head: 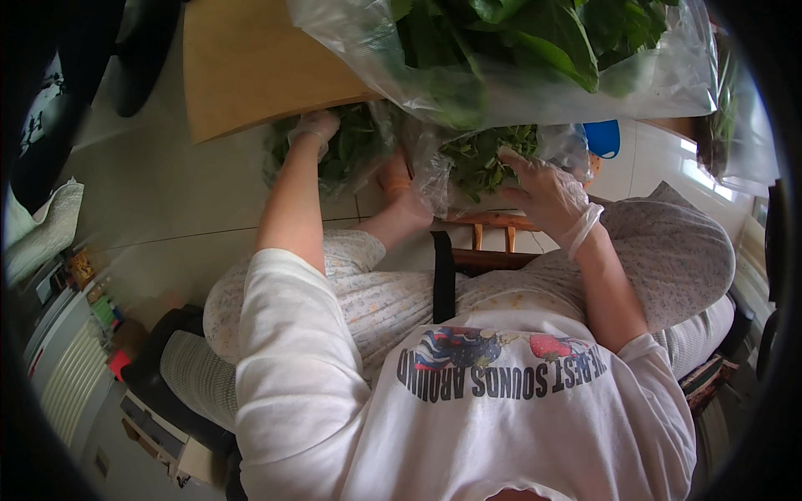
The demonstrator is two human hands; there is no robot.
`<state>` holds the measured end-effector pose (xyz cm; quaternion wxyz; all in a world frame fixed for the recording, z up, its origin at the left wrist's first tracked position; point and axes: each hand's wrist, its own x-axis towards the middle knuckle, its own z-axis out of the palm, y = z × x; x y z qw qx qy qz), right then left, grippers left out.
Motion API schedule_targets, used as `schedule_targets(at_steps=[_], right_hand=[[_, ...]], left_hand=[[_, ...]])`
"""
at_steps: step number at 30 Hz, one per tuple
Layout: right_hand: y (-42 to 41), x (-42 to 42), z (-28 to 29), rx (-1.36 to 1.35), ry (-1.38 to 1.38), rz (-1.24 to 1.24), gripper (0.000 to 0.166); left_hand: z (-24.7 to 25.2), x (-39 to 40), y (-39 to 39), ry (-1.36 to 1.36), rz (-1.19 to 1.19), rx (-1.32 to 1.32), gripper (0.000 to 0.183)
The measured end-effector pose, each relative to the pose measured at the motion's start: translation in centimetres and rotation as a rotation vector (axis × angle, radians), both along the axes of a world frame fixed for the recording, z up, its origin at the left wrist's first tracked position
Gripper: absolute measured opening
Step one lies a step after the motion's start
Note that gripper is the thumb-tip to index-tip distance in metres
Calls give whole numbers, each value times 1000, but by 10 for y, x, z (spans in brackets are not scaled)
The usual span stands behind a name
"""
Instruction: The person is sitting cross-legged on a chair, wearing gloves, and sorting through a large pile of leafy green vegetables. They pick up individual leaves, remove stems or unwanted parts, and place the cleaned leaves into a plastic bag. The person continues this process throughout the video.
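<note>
My left hand (pixel 318 127), in a clear plastic glove, reaches down at a bag of dark leafy greens (pixel 351 144) below the table edge. Its fingers are partly hidden, so their grip does not show. My right hand (pixel 551 191), gloved too, is at a second clear plastic bag (pixel 432 166). Its fingers are spread, and the tips reach the edge of the small green sprigs (pixel 482 163) inside. Above both hands, a large clear plastic bag (pixel 532 103) of broad green leaves (pixel 551 50) lies on the wooden table (pixel 269 62) and overhangs its edge.
A small wooden stool (pixel 495 220) stands between my legs. A blue plastic item (pixel 603 139) is beyond the right bag. Another bag with green stalks (pixel 730 106) hangs at the far right. Below me is a cushioned seat (pixel 194 369) with a black armrest (pixel 160 338).
</note>
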<state>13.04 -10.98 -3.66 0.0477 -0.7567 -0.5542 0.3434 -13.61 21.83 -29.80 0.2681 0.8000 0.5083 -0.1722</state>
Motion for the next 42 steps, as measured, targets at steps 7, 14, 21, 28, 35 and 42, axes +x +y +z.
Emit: schedule_targets(at_steps=[7,14,21,28,35,42], right_hand=[[2,1,3,-79,-34,-4,57],[0,-3,11,-6,-12,19,58],[-10,0,31,57,34,3,55],[-21,7,56,327,328,-110,57],[-29,28,90,434,503,-88,69],[-13,12,81,645,471,-236,32]], left_hand=[[59,14,-5,167,-98,61,51],[169,-1,-23,148,-349,-155,50],[326,22,-85,-438,-9,-316,39],[369,69,-150,-986,316,-1026,33],[358,112,-191,-924,251,-1382,31],[347,125,-207,-797,175,-1374,27]])
